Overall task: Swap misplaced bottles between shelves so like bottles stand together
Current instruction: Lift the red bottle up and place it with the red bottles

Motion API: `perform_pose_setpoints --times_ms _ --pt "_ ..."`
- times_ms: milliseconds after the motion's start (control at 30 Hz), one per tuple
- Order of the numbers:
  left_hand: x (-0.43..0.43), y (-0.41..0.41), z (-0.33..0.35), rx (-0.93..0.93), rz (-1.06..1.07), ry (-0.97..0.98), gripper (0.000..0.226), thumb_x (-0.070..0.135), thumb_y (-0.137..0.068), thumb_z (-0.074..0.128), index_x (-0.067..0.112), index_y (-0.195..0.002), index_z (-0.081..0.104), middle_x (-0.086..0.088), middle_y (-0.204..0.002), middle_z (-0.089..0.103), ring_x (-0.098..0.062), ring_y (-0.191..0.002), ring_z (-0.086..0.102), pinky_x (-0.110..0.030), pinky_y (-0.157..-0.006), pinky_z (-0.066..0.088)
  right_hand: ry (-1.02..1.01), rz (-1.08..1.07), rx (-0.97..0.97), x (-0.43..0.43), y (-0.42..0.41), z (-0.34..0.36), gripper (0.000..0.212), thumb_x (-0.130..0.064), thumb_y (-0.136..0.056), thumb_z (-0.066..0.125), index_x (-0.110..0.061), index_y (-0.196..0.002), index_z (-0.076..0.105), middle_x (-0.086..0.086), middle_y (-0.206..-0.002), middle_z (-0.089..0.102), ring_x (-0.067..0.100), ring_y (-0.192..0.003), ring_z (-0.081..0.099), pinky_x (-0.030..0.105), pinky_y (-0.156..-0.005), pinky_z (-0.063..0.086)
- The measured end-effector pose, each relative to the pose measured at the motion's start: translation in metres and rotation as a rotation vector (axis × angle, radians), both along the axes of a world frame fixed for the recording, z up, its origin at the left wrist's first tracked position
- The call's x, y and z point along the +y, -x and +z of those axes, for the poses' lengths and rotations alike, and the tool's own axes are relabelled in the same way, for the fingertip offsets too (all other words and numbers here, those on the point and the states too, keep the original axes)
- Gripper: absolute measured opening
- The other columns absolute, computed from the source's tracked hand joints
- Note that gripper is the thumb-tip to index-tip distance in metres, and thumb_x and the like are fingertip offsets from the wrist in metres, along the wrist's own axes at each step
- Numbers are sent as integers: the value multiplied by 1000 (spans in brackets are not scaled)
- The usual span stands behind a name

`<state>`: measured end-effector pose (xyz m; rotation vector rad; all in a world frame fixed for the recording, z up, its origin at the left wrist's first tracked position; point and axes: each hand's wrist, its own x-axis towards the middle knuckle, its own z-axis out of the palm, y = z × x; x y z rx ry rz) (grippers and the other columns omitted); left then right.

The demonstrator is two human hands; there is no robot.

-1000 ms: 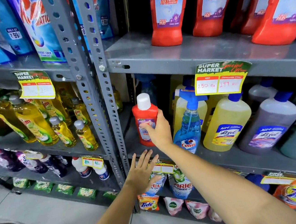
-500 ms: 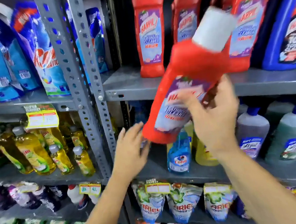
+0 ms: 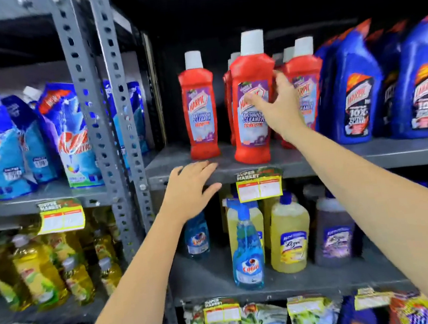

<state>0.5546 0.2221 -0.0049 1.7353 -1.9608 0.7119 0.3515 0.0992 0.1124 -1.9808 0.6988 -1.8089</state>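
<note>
A red bathroom-cleaner bottle (image 3: 252, 132) with a white cap stands upright at the front edge of the upper grey shelf (image 3: 364, 155). My right hand (image 3: 278, 106) wraps its right side, thumb across the label. Other red bottles of the same kind (image 3: 199, 116) stand beside and behind it. My left hand (image 3: 189, 190) is spread open and holds nothing, its fingertips resting on the shelf's front lip. On the lower shelf (image 3: 323, 279) stand a blue spray bottle (image 3: 247, 258), a yellow bottle (image 3: 289, 238) and a purple bottle (image 3: 335, 236).
Blue toilet-cleaner bottles (image 3: 356, 101) fill the upper shelf to the right of the red ones. A perforated grey upright (image 3: 122, 118) divides the racks. Left of it hang detergent pouches (image 3: 72, 139) above yellow dish-liquid bottles (image 3: 35, 270). More pouches (image 3: 262, 319) sit at the bottom.
My right hand has lifted the red bottle from the lower shelf up to the upper shelf, where it now stands among the other red bottles. My left hand has risen to the shelf edge.
</note>
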Motion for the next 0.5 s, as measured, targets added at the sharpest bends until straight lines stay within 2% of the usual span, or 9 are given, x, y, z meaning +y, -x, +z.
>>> perform_pose_setpoints --times_ms 67,133,200,300,367,400,467,500 --pt "0 -1 -1 -14 3 3 54 50 -96 47 24 -143 41 -2 -146 46 -18 -135 39 -45 -106 31 -32 5 35 -9 -5 0 58 -32 -78 78 -11 -127 54 -19 -98 60 -22 -80 55 1 -71 41" --pt "1 -1 -3 -21 12 2 56 52 -95 47 25 -144 39 -1 -147 46 -18 -135 38 -44 -107 30 -78 21 44 -13 -9 -2 58 -30 -79 78 -13 -129 53 -18 -99 60 -27 -76 52 -3 -65 39" --pt "1 -2 -5 -26 14 8 57 53 -95 46 26 -144 39 0 -148 45 -18 -135 38 -43 -108 29 -149 53 45 -16 -7 -6 59 -26 -79 79 -15 -130 51 -13 -103 62 -19 -82 57 5 -73 47" --pt "-1 -3 -6 -20 11 25 57 55 -94 46 26 -144 39 0 -148 44 -18 -135 38 -42 -108 28 -265 118 144 -20 4 -20 70 -21 -69 87 -21 -127 47 -5 -113 64 9 -101 64 34 -92 52" --pt "-2 -3 -8 -12 8 39 58 55 -93 46 27 -143 40 1 -147 45 -18 -134 39 -42 -108 28 -324 154 261 -21 10 -38 84 -18 -57 93 -23 -126 46 -4 -116 66 13 -105 64 37 -95 51" --pt "-3 -3 -9 -5 8 50 58 55 -93 47 27 -143 41 1 -147 46 -18 -134 40 -43 -108 29 -340 169 297 -21 11 -47 86 -18 -52 94 -24 -125 48 -4 -117 67 10 -104 65 35 -95 51" --pt "-4 -3 -10 3 5 67 57 55 -93 48 27 -142 42 1 -146 47 -18 -133 41 -43 -108 29 -338 169 331 -24 12 -60 83 -19 -51 95 -27 -120 51 -7 -117 67 0 -100 63 30 -95 51" --pt "-5 -3 -11 7 3 68 57 55 -93 49 27 -142 43 0 -146 47 -19 -133 41 -43 -108 28 -334 163 335 -26 12 -62 80 -20 -52 95 -28 -119 52 -7 -116 66 1 -101 63 31 -95 51"
